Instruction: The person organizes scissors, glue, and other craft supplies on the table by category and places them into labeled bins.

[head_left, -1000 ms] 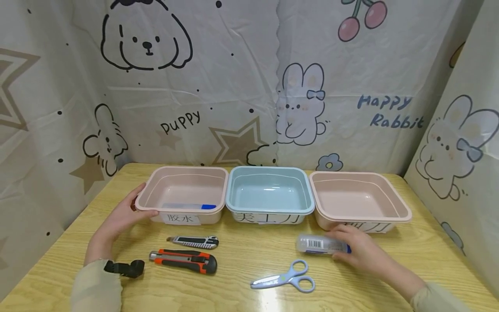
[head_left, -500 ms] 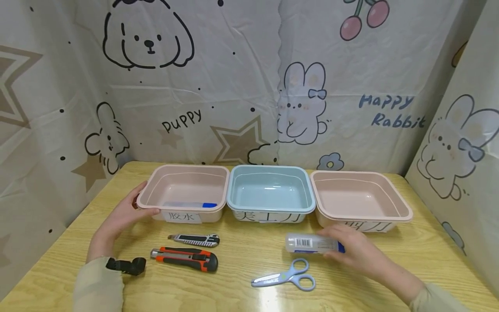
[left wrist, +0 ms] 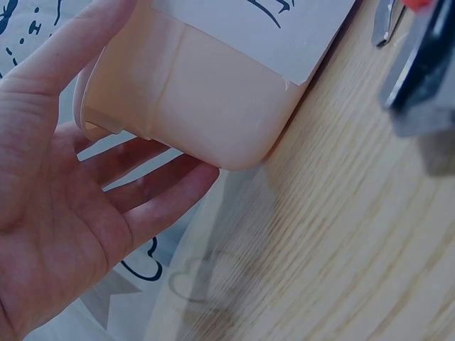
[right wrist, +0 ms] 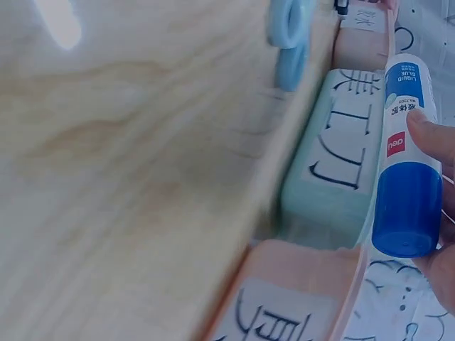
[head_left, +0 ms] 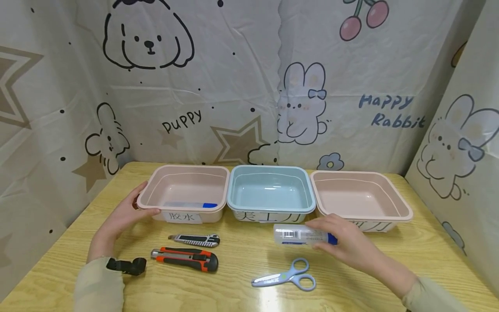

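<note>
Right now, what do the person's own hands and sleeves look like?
The bare left hand and bare right hand wear no gloves. The pale khaki fabric left sleeve bears a black band with a rounded black knob near its cuff. The pale khaki fabric right sleeve matches; I can't tell whether it has a band.

glue (head_left: 300, 234): clear, blue cap (head_left: 332, 239)
scissors (head_left: 286, 276): light blue
big cutter (head_left: 185, 258): red, black
middle box (head_left: 270, 186): blue
end boxes (head_left: 360, 197): pink
cloth (head_left: 218, 86): bunnies, stars
</note>
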The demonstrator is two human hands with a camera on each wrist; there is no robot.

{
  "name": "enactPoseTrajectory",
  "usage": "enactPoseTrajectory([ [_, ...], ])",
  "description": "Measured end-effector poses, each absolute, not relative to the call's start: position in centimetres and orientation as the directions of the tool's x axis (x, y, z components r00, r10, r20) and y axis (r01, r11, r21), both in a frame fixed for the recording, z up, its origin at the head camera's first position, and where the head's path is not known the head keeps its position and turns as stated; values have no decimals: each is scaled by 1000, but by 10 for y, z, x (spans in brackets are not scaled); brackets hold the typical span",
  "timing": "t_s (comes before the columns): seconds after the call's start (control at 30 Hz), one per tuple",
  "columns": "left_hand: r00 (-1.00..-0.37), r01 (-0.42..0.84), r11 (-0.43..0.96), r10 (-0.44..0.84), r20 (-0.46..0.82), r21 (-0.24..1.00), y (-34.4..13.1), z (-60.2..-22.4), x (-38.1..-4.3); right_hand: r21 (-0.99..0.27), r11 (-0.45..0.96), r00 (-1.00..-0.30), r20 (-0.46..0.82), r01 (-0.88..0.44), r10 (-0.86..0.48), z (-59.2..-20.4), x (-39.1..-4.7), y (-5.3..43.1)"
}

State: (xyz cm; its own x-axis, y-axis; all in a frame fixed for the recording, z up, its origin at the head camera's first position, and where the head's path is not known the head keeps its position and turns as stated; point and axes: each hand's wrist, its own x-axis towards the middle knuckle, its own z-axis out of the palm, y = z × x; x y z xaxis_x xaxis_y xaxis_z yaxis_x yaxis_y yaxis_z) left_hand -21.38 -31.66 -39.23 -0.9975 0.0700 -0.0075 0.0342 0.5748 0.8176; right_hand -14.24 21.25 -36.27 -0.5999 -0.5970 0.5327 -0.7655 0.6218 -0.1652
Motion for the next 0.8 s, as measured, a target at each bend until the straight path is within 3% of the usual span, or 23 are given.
enactPoseTrajectory([
  [0.47, -996, 44, 553, 86, -4, 832, -315, -394, -215, -285, 577, -636, 475, -766, -609, -347, -170, 165],
  [0.8, -997, 46, 562, 79, 1, 826, -316, -392, -214, -282, 516, -582, 510, -809, -634, -344, -195, 128],
])
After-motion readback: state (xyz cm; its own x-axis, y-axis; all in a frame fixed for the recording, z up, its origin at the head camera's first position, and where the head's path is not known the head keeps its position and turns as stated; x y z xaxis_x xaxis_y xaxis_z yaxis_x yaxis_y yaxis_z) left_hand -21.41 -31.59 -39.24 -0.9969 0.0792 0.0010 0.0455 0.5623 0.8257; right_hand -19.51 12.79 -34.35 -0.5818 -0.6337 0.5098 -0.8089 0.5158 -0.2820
